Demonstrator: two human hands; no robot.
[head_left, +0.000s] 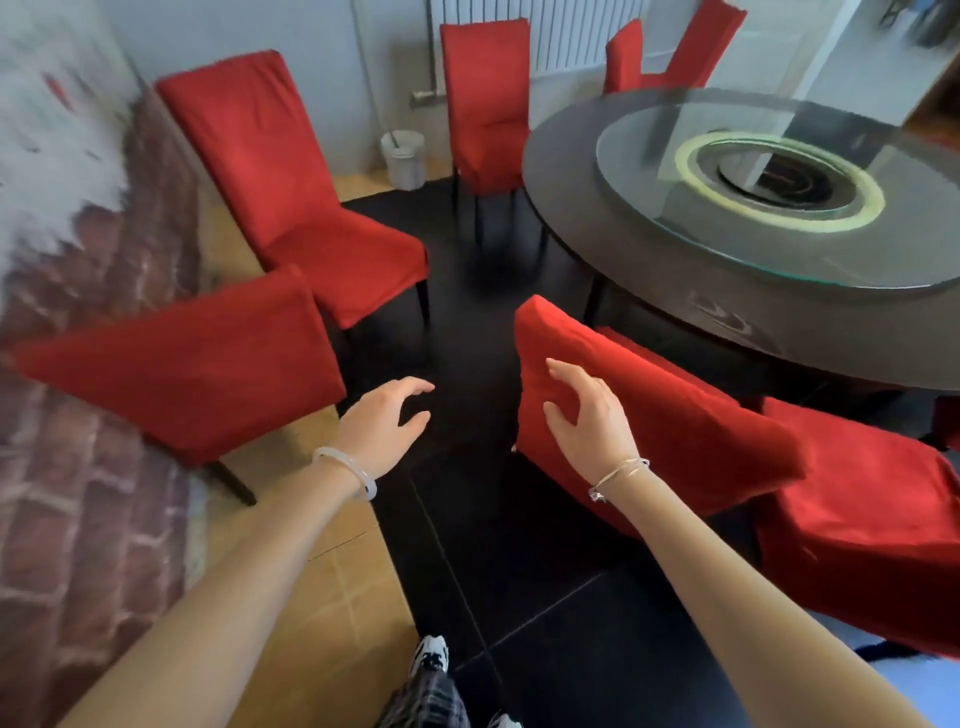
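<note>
Both hands reach out with fingers loose and spread, grasping nothing. The left hand (387, 426) hangs over the black tiled floor (519, 571). The right hand (587, 415) is at the backrest top of the red fabric-covered dining chair (685, 431), which stands at the near edge of the round dark surface (587, 228). The soft cover may slip, so I'd grip the stiff frame beneath. Other red chairs (291, 171) crowd behind.

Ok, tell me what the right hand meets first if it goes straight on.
Most likely the red chair back just ahead of the right hand; depth leaves it unclear whether they touch.
</note>
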